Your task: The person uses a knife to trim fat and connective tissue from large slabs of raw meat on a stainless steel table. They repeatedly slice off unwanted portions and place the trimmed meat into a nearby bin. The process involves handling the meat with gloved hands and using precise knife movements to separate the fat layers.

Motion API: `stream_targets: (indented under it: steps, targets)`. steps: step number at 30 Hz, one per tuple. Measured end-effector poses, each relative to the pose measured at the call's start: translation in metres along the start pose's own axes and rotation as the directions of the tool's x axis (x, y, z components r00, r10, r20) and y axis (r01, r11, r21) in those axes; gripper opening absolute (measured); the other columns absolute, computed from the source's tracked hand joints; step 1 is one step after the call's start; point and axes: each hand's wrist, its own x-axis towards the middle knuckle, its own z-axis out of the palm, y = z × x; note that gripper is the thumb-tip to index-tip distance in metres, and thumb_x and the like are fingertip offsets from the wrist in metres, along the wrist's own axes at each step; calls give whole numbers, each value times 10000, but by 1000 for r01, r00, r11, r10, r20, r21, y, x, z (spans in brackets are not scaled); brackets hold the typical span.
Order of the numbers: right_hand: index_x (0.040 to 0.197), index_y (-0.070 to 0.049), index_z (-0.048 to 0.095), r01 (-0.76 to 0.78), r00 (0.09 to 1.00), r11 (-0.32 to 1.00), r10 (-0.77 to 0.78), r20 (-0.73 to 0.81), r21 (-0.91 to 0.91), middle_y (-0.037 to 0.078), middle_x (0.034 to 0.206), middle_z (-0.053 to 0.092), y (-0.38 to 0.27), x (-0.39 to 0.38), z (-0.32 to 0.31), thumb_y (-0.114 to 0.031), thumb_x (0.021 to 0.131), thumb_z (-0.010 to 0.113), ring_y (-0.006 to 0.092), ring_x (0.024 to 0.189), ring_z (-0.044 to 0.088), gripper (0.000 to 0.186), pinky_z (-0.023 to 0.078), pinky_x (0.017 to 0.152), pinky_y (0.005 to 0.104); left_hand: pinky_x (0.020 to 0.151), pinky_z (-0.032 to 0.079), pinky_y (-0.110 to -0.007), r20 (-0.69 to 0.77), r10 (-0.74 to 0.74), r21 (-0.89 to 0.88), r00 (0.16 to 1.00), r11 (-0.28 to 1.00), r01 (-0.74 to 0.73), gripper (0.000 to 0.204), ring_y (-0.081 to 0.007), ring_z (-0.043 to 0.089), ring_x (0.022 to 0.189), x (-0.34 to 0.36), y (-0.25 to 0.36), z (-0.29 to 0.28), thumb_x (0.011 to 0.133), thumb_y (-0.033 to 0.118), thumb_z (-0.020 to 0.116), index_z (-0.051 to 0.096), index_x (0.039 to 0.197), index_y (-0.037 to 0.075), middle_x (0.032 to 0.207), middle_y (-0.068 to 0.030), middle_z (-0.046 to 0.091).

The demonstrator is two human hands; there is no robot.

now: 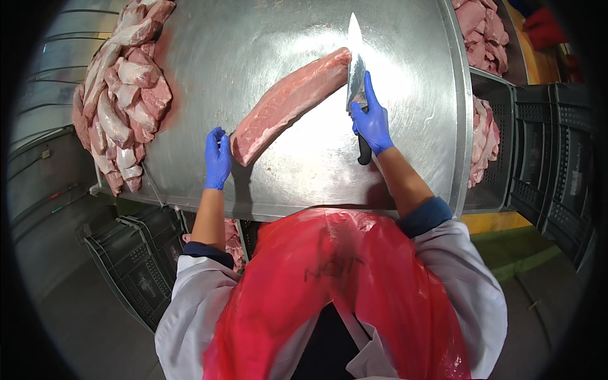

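Observation:
A long, pale pink strip of boneless meat, like a loin, lies slantwise on the steel table, its far end toward the right. My right hand, in a blue glove, grips a knife by its black handle. The long blade points away from me and lies just right of the meat's far end, seeming to touch or nearly touch it; the forefinger stretches out along the blade. Beside the near left end of the meat is my blue-gloved left hand. Its fingers are loosely bent and apart, with nothing seen between them.
A heap of meat pieces covers the table's left edge. Beyond the raised right edge, more cut meat fills a dark crate. Stacked black crates stand farther right. At lower left is another black crate, near meat below the table.

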Motion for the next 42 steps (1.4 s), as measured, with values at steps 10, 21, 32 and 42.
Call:
stream_targets:
  steps: [10,21,32,42]
  targets:
    - [1592,-129,274,298,953,944,-287,93,-144,71,782,679,52,-129,-49,-153,973,580,188,673,674,691,549,638,340,801,517,-336,-156,287,36,945,958,-285,381,-188,619,893,71,97,17,902,158,727,598,1222,-5,1019,-101,645]
    - [1611,-289,219,17,987,989,6,-158,145,102,917,707,16,-16,-78,-216,976,572,126,586,624,730,557,593,294,666,526,-409,295,459,190,838,831,-522,221,-300,690,724,137,251,189,868,256,674,681,945,50,789,-170,696]
    - [1567,-308,348,435,867,874,-342,363,-215,63,796,704,35,35,-88,-265,937,581,188,615,645,674,572,638,327,601,491,-313,271,364,-12,891,927,-375,161,-137,591,614,143,240,172,877,180,712,706,915,23,690,-117,660]
    - [1574,-289,345,27,853,989,53,520,-146,60,784,639,-49,64,-51,-141,949,500,124,532,561,661,520,530,294,623,485,-302,498,403,-7,768,888,-460,156,-118,564,638,160,270,141,881,139,712,682,930,-6,739,-90,679]
